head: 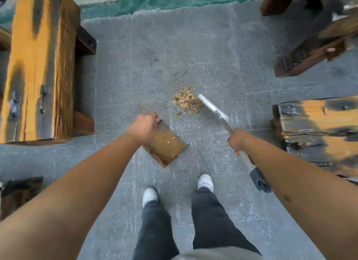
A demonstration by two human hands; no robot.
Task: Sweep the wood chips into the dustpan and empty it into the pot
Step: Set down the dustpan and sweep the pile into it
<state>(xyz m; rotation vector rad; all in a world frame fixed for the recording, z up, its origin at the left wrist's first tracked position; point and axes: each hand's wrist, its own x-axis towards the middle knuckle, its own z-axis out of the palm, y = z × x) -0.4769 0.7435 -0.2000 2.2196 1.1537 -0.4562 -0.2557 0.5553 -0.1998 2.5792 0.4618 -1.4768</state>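
Wood chips point(187, 102) are piled on floor point(222, 46) w/ brush point(211, 106) head touching pile's right. Dustpan point(166, 143), gripped by left hand point(143, 127), sits near, apart. Right hand point(238, 140) is wrapped round brush handle. Sweeping step; pan likely to be set closer.

Grey stone floor point(193, 46) (wooden benches point(38, 66) around)

left hand point(144, 127) holds dustpan point(167, 143) | right hand point(237, 140) grips broom point(213, 107) | head beside wood chips point(187, 102)

Grey stone-tile floor point(193, 46). Directly on it: small heap of wood chips point(187, 101), wooden benches point(40, 66) at both sides.
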